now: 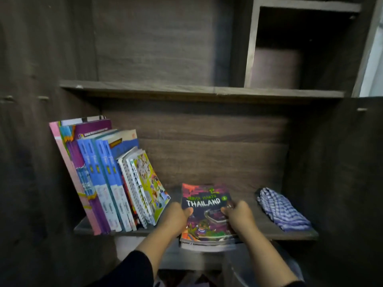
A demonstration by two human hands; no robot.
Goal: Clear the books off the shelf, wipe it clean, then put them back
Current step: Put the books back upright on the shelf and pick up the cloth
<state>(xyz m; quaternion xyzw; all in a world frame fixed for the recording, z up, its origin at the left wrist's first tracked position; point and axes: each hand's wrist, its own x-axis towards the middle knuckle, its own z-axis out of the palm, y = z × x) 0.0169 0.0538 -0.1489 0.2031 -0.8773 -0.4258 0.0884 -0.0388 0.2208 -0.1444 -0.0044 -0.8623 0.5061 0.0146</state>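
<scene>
Books (207,216) in a small flat stack, the top one titled "Thailand", sit half over the front lip of the dark wooden shelf (290,235), held from both sides. The left hand (176,218) clasps the stack's left edge, thumb on the cover, its fingers curled around and underneath. The right hand (238,214) grips the right edge the same way, fingers wrapped over the cover's margin. Just left of the hands, a row of upright books (107,179) leans leftward against the cabinet wall, a spiral-bound one and a yellow comic outermost and tilted most. At the right end of the shelf, apart from the stack, lies a crumpled blue-and-white checked cloth (281,210). Behind everything runs the wood-grain back panel (207,141).

Judging by the row already standing, the books appear to be going back. The risks: the lower volumes could slide out of the two-handed clamp, since the stack overhangs the edge, and nudging the leaning row could topple its loose outer books.
</scene>
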